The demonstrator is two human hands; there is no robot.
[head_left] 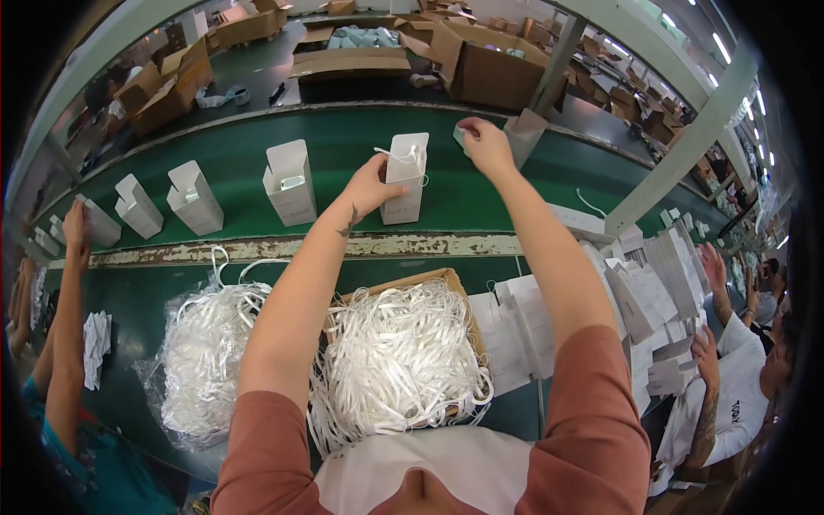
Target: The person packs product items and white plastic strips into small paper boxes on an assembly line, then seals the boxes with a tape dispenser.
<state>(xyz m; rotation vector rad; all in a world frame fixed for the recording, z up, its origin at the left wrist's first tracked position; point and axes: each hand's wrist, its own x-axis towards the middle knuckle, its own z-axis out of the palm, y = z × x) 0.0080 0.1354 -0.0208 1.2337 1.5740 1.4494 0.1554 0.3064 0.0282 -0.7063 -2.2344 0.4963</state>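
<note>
My left hand is closed around the side of an upright white carton on the green conveyor belt. The carton's top flap is up, and a thin white cord loops out of its top. Farther right, my right hand pinches a small pale-green item above the belt; its kind is mostly hidden by the fingers. Just behind that hand stands a greyish open carton. To the left on the belt is another open white carton with a pale item inside.
A cardboard box heaped with white cords lies before me, beside a plastic bag of cords. White cartons pile up at right. Co-workers reach in from both sides, one hand at a carton. A slanted post rises at right.
</note>
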